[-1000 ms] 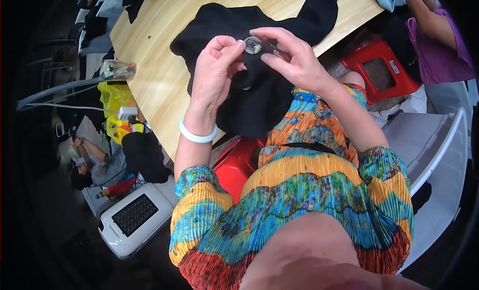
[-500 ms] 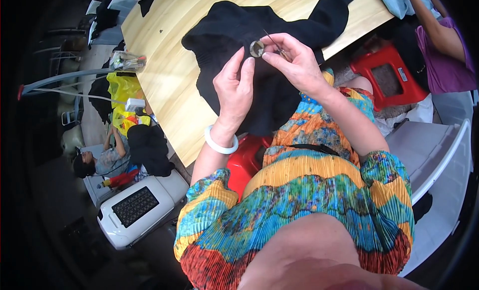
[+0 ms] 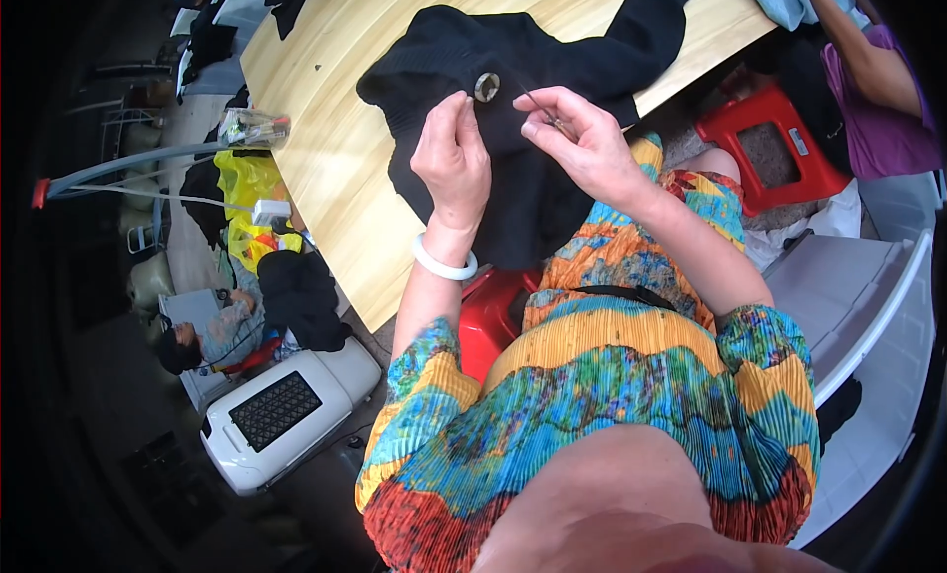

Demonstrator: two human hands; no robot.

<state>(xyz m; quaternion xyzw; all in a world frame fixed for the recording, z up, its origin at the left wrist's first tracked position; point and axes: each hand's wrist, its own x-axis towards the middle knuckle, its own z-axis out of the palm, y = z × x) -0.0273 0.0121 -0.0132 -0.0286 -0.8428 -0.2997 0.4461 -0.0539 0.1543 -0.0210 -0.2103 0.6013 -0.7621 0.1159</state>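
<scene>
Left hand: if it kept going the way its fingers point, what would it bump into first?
Probably the black garment on the wooden table. The left hand points up and away, fingertips right beside the button. Depth is hard to judge, so it might touch the button first.

Counted 1 black garment (image 3: 513, 129), 1 round button (image 3: 486, 87), 1 wooden table (image 3: 335, 149), 2 red stools (image 3: 779, 149), 1 white bracelet (image 3: 443, 264), 2 hands (image 3: 454, 164).

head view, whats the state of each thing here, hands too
black knit garment: crumpled, draped over the edge of the wooden table
round metal button: lying on the garment
left hand: pinching the fabric beside the button
right hand: fingers pinched, thin needle or thread towards the button
red plastic stool: upright, unoccupied
</scene>
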